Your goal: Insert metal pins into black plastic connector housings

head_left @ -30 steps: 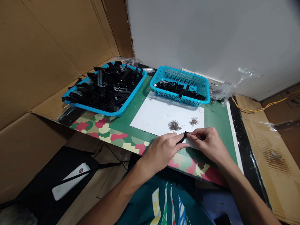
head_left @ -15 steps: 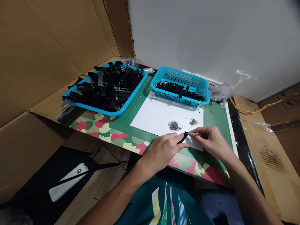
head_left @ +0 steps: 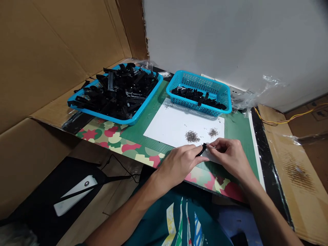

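Observation:
My left hand [head_left: 180, 159] is closed around a small black plastic part [head_left: 203, 148], whose far end pokes out past the thumb and forefinger. At that end, the fingertips of my right hand [head_left: 228, 152] are pinched on a thin pale metallic piece [head_left: 214, 147]; most of it is hidden by the fingers, so its kind does not show. Both hands rest low over a white sheet [head_left: 166, 123]. Just beyond them lie a larger heap of tiny bent wire pieces [head_left: 192, 136] and a smaller wire heap [head_left: 213, 132].
A blue tray [head_left: 133, 120] piled with black plastic parts stands at the left. Behind the sheet sits a blue perforated basket [head_left: 202, 108] with more black parts. Clear plastic film [head_left: 247, 100] and a yellow cable [head_left: 279, 122] lie to the right. Cardboard [head_left: 64, 41] walls the left side.
The view has shifted slightly. Both hands keep nearly the same pose at the black plastic part, with only a small movement of the right fingers.

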Available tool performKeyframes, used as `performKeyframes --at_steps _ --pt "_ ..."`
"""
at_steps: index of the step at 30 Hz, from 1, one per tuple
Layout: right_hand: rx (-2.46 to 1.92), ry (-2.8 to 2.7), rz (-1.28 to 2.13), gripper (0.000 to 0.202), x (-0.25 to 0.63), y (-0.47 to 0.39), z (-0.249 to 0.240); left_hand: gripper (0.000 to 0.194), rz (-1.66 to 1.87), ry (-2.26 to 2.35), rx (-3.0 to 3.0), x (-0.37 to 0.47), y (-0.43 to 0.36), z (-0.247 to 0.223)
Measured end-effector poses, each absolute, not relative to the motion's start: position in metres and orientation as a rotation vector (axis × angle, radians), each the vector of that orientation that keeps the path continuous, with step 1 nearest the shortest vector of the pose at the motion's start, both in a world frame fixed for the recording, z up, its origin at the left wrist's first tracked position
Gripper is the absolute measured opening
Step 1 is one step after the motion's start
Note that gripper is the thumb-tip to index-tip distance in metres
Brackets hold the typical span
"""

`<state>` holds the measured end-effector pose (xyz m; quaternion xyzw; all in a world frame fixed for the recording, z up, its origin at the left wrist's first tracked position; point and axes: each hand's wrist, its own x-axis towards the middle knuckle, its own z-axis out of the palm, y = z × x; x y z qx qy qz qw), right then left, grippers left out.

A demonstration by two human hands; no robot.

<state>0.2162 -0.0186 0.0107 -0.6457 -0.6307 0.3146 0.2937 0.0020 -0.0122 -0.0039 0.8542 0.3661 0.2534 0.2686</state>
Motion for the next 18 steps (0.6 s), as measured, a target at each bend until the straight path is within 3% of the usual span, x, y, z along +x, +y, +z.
performKeyframes --at_steps 7,13,18 --pt "-1.623 -1.576 0.853 0.030 0.212 -0.027 0.010 0.025 0.721 0.947 2.182 0.003 -0.010 -0.002" --pt "-1.339 -1.692 0.700 0.014 0.206 -0.043 0.010 0.057 0.918 0.956 2.049 -0.002 -0.009 -0.009" --pt "-1.042 -1.885 0.583 0.006 0.203 -0.047 0.013 0.061 1.122 0.908 2.180 -0.005 -0.014 -0.017"
